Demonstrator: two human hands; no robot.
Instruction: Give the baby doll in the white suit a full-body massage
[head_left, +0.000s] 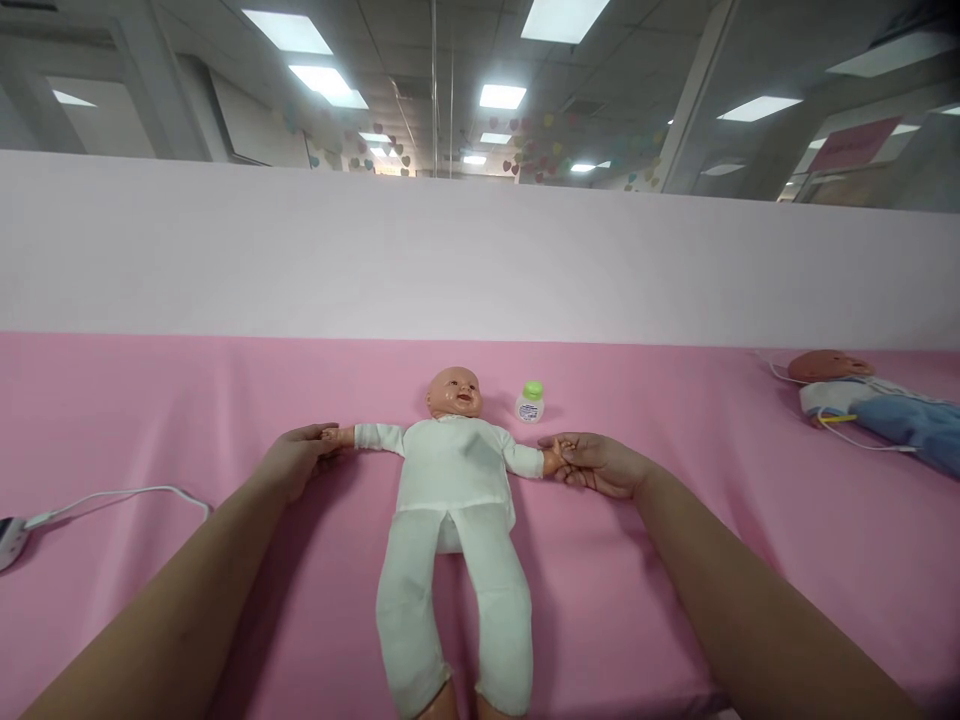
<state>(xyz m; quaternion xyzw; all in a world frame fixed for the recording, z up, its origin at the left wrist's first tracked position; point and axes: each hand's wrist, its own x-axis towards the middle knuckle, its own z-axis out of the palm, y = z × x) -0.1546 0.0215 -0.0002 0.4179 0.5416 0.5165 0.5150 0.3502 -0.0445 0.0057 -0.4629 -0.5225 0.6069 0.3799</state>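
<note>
A baby doll (454,465) in a white long-sleeved top and white trousers lies on its back on the pink sheet (300,620), arms stretched out sideways. My left hand (300,460) is closed on the doll's hand at the left of the view. On the other side, my right hand (600,464) grips the doll's other hand between thumb and fingers. Just beyond that arm, beside the doll's head, stands a small clear bottle (529,403) with a green cap. The doll's feet run partly out of view at the bottom.
At the far right lies a second doll (900,415) in blue and white, with thin white tubing about it. A white cable (127,492) leads to a white device (11,540) at the left edge. A low white wall (480,260) with glass above borders the back.
</note>
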